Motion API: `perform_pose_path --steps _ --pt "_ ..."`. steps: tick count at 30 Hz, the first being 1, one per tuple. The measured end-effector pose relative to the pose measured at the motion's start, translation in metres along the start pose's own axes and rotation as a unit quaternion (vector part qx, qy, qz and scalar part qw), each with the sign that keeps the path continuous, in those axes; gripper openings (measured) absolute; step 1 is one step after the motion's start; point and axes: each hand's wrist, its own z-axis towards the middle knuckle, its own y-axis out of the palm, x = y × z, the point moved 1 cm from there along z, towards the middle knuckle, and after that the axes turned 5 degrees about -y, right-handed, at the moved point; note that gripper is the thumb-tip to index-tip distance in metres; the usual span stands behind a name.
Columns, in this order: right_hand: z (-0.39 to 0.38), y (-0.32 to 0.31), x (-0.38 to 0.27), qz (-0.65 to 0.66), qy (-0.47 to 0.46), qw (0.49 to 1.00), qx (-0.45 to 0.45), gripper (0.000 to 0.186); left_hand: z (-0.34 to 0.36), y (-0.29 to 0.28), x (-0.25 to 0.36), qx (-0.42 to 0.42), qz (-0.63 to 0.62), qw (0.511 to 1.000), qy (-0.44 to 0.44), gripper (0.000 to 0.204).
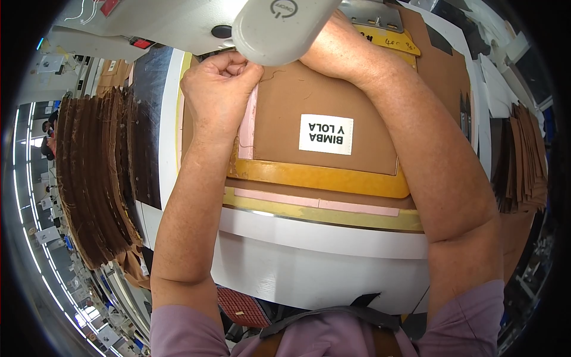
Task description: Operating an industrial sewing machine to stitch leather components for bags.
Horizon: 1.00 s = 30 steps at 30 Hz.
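Observation:
Brown fabric [285, 113] lies flat under a yellow-edged template frame [321, 178]. A white label [325, 134] with dark lettering is on the fabric. My left hand [217, 86] is closed at the fabric's far left, thumb and forefinger pressed together beside a pink strip [247, 128]. What they pinch, if anything, I cannot make out; a loose dark thread [273, 75] lies by the fingertips. My right hand [336, 50] reaches across the far side of the fabric, its fingers hidden behind the pale sewing machine head [270, 33].
A thick stack of brown fabric pieces [98, 172] stands at the left, and more brown pieces [523, 157] hang at the right. A metal hinge plate [375, 15] sits at the far edge. Pointed tools [465, 116] lie right of the template. The white table edge [321, 262] curves before me.

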Motion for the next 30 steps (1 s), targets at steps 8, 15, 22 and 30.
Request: perform_pose_path --steps 8,15,22,30 --pt "-0.001 0.003 -0.002 -0.045 -0.015 0.999 0.009 0.016 0.0 0.0 -0.001 0.007 0.012 1.0 0.004 0.019" --pt "-0.002 0.004 0.001 -0.054 -0.021 0.998 0.009 0.017 0.001 0.0 -0.003 0.004 -0.012 1.0 0.014 0.023" --pt "0.0 0.001 0.002 -0.016 -0.004 1.0 -0.008 0.016 0.004 -0.001 -0.008 0.01 -0.014 0.999 0.037 0.022" --pt "0.001 -0.003 -0.002 -0.015 -0.007 1.0 -0.025 0.014 0.004 -0.001 -0.006 0.007 -0.019 0.999 0.025 0.021"
